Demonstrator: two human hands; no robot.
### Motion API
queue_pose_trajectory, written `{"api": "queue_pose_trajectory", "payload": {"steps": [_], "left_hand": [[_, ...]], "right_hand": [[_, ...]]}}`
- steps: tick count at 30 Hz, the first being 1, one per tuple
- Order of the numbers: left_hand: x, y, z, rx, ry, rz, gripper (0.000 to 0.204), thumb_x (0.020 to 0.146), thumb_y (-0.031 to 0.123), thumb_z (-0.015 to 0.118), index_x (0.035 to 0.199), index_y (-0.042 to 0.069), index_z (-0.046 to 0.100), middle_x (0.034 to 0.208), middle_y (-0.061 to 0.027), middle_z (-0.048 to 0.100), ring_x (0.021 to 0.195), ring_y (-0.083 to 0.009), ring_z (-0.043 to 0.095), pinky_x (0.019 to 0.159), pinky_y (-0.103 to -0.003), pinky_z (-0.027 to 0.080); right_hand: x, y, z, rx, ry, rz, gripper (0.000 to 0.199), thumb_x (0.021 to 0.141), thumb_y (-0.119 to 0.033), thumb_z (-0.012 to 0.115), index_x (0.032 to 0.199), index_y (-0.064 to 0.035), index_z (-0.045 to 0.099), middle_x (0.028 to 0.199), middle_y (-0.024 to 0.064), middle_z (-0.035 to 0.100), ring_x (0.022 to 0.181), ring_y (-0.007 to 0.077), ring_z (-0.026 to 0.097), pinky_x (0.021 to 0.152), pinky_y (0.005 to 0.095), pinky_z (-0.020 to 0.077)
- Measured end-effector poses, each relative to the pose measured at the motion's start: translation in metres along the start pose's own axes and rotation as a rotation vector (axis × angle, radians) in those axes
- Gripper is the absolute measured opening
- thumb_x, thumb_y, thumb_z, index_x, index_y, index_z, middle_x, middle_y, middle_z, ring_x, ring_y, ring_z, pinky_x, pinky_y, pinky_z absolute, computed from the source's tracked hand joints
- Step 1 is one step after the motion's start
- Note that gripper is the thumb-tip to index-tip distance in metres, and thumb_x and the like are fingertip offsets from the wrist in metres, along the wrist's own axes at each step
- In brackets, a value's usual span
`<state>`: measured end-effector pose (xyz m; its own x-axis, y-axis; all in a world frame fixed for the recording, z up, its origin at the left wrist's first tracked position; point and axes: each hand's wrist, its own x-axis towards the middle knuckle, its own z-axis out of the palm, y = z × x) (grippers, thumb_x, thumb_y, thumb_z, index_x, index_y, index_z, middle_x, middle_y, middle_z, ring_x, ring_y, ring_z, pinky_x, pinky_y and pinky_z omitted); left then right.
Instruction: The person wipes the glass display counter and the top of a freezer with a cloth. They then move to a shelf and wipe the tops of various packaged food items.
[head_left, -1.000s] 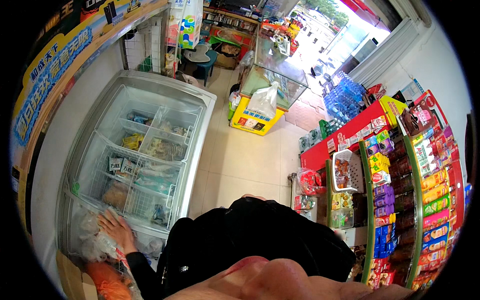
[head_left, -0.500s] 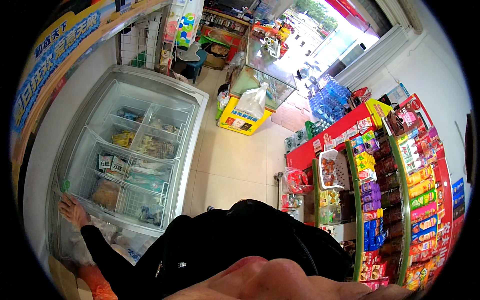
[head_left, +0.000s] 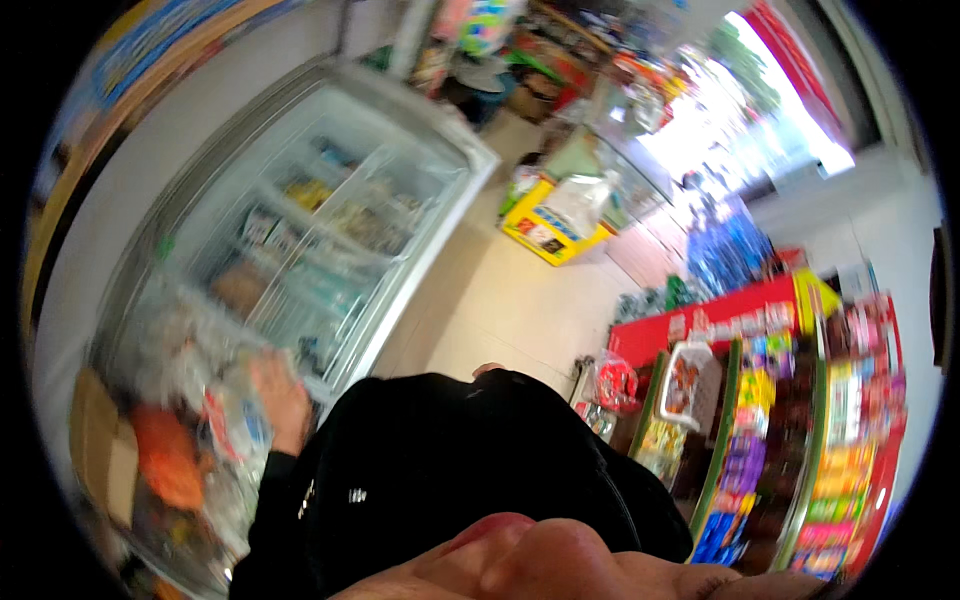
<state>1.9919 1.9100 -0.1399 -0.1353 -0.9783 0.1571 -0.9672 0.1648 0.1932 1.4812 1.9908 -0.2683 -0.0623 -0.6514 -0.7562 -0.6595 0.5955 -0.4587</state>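
My left hand [head_left: 282, 402] is over the near end of a chest freezer [head_left: 452, 190], close to clear plastic bags [head_left: 185, 345]. Motion smears its fingers, so I cannot tell whether it grips anything. Just left of it lies a white bag with red and blue print [head_left: 232, 425]. An orange bag [head_left: 168, 458] sits farther left. Of my right hand [head_left: 487, 370], what seems a small piece of skin shows past the dark jacket; its fingers are hidden. Wire baskets [head_left: 262, 325] inside the freezer hold several frozen packages.
A yellow box [head_left: 545, 235] with a white bag [head_left: 578, 200] stands on the tiled floor [head_left: 455, 300] beside a glass counter. Snack shelves [head_left: 735, 440] rise at the right, with a white basket [head_left: 690, 385]. A cardboard box [head_left: 100, 440] is at the near left.
My left hand has left the freezer's left edge and moved right, over the near end by the bags. The view has turned, showing more of the orange bag and cardboard box.
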Motion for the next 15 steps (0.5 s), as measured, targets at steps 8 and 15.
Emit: {"api": "queue_pose_trajectory", "payload": {"steps": [8, 15], "left_hand": [[-0.033, -0.016, -0.03, -0.315, -0.215, 0.452, 0.057, 0.082, 0.01, 0.059, 0.137, 0.004, 0.048, 0.151, -0.0147, 0.04, 0.137, -0.0377, 0.038, 0.11, -0.045, 0.036], [-0.008, -0.051, 0.014, -0.638, 0.191, -0.034, 0.027, 0.089, 0.006, 0.05, 0.116, 0.003, 0.055, 0.117, -0.021, 0.056, 0.112, -0.039, 0.053, 0.093, -0.046, 0.045]], "right_hand": [[0.051, 0.067, 0.008, 0.092, 0.083, -0.063, 0.04, 0.094, -0.039, 0.064, 0.11, -0.0026, 0.07, 0.077, 0.0049, 0.066, 0.065, 0.0149, 0.057, 0.061, 0.0304, 0.0477], [0.073, 0.112, -0.005, 0.216, -0.261, 0.013, 0.045, 0.092, -0.043, 0.067, 0.115, -0.0049, 0.07, 0.088, 0.0068, 0.072, 0.078, 0.0166, 0.066, 0.07, 0.0329, 0.0535]]}}
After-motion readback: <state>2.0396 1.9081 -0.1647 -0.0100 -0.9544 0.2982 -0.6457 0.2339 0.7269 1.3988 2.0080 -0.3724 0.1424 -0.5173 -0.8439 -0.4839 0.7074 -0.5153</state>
